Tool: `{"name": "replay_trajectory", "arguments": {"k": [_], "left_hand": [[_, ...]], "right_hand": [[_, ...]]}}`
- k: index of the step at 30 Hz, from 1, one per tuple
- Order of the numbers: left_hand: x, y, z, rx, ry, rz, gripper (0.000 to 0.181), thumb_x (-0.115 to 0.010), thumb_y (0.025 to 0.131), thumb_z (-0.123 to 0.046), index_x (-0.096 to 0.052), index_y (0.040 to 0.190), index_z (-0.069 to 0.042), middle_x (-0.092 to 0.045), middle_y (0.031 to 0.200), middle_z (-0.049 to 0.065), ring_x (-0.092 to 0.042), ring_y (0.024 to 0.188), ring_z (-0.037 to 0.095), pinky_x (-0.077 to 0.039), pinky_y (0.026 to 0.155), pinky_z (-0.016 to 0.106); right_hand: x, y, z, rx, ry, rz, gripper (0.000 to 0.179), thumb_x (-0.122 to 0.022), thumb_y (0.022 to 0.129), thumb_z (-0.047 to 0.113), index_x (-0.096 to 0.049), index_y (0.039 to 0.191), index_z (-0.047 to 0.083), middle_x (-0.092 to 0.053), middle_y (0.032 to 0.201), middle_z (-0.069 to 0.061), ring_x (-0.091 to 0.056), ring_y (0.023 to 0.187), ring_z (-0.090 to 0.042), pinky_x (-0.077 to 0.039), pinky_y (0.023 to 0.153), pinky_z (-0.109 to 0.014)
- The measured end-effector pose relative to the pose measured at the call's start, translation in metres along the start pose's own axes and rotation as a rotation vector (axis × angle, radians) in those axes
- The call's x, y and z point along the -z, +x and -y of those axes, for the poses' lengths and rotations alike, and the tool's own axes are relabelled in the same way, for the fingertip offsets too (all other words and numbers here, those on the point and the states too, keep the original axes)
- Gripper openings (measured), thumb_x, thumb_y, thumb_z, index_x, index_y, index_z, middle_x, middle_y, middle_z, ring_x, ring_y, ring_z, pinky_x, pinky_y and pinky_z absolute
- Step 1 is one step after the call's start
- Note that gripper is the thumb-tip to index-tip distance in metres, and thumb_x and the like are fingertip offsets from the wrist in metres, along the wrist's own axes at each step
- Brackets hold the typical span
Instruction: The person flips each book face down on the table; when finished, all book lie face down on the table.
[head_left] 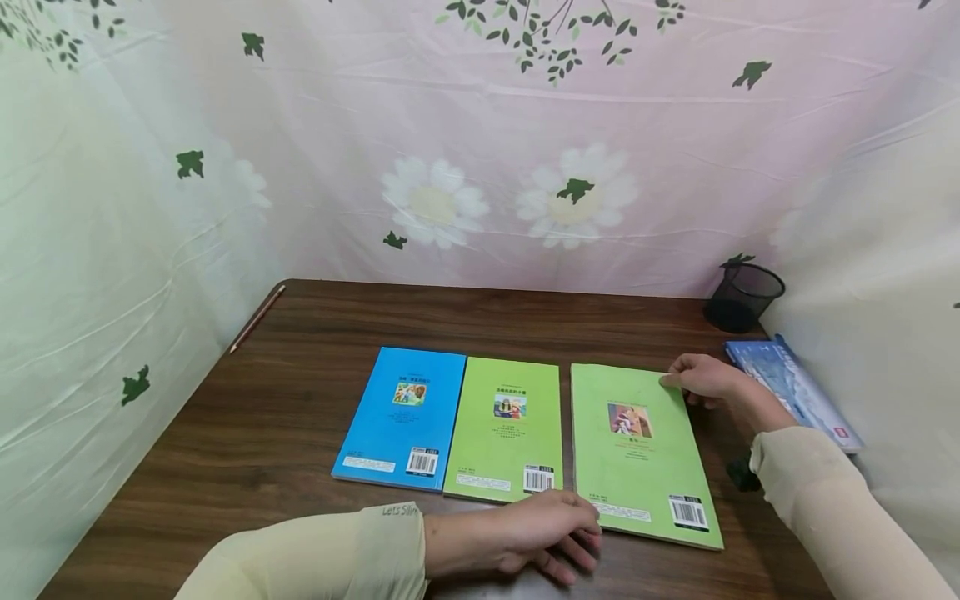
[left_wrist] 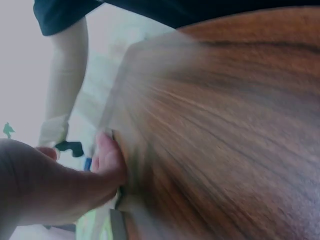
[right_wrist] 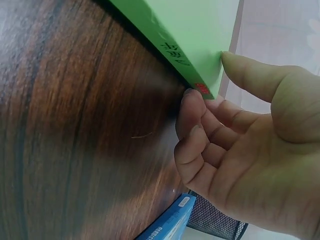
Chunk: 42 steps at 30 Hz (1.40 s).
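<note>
Three books lie in a row on the table, back covers up: a blue book (head_left: 401, 417), a smaller green book (head_left: 504, 437) and a larger green book (head_left: 637, 450). At the larger one's far right corner, my right hand (head_left: 705, 379) pinches the cover with the thumb on top. The right wrist view shows that hand (right_wrist: 250, 140) with curled fingers at the spine of the same green book (right_wrist: 175, 40). My left hand (head_left: 551, 529) is by the near edges of the two green books, fingers loosely bent, fingertips right at the larger book's near left corner.
A blue-and-white book (head_left: 795, 387) lies on the right, with a black mesh pen holder (head_left: 742, 296) behind it. A pencil (head_left: 257, 319) lies along the left edge of the wooden table (head_left: 247, 433). Patterned cloth (head_left: 510, 125) hangs behind and at both sides.
</note>
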<state>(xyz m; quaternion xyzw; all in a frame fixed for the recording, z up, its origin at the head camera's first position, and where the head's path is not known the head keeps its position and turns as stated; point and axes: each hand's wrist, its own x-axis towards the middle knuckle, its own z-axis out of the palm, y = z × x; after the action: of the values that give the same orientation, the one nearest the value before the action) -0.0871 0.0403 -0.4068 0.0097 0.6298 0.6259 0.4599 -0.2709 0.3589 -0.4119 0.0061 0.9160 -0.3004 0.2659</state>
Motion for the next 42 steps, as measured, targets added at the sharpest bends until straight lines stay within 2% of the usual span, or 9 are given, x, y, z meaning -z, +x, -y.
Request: {"name": "replay_trajectory", "arguments": {"k": [4,10,15,24,42], "left_hand": [[0.005,0.005,0.003,0.064,0.037,0.095,0.020,-0.057,0.098,-0.024,-0.066,0.109,-0.009,-0.069,0.093,0.001,-0.066,0.076,0.011,-0.051,0.055,0.022],[0.007,0.010,0.005,0.149,0.053,0.154,0.023,-0.056,0.099,-0.026,-0.068,0.107,-0.009,-0.071,0.094,0.000,-0.067,0.078,0.010,-0.051,0.057,0.022],[0.008,0.012,0.006,0.178,0.066,0.199,0.023,-0.054,0.100,-0.028,-0.067,0.107,-0.010,-0.071,0.092,-0.001,-0.068,0.080,0.010,-0.051,0.059,0.025],[0.004,0.011,0.007,0.179,0.103,0.216,0.021,-0.051,0.101,-0.026,-0.063,0.108,-0.009,-0.073,0.103,0.004,-0.068,0.087,0.012,-0.050,0.063,0.028],[0.004,0.009,0.006,0.164,0.086,0.223,0.020,-0.050,0.102,-0.025,-0.062,0.109,-0.011,-0.069,0.094,-0.002,-0.063,0.076,0.009,-0.050,0.060,0.024]], "right_hand": [[0.000,-0.001,-0.002,-0.007,0.008,-0.001,0.031,-0.057,0.101,0.030,-0.049,0.109,0.001,-0.055,0.086,-0.008,-0.053,0.073,-0.021,-0.041,0.057,-0.032],[0.000,-0.002,-0.003,-0.005,0.015,0.006,0.031,-0.057,0.101,0.029,-0.047,0.110,0.001,-0.054,0.086,-0.008,-0.053,0.072,-0.021,-0.041,0.057,-0.032],[0.000,-0.004,-0.003,0.005,0.021,0.000,0.033,-0.057,0.102,0.030,-0.046,0.112,0.001,-0.054,0.087,-0.008,-0.052,0.072,-0.021,-0.040,0.057,-0.032],[-0.002,-0.005,-0.002,0.014,0.019,-0.002,0.032,-0.056,0.102,0.028,-0.046,0.113,0.000,-0.054,0.085,-0.008,-0.053,0.072,-0.021,-0.039,0.058,-0.032],[-0.004,-0.004,0.000,0.015,0.014,-0.014,0.031,-0.056,0.102,0.028,-0.047,0.114,0.000,-0.054,0.086,-0.007,-0.053,0.073,-0.022,-0.040,0.058,-0.032]]}}
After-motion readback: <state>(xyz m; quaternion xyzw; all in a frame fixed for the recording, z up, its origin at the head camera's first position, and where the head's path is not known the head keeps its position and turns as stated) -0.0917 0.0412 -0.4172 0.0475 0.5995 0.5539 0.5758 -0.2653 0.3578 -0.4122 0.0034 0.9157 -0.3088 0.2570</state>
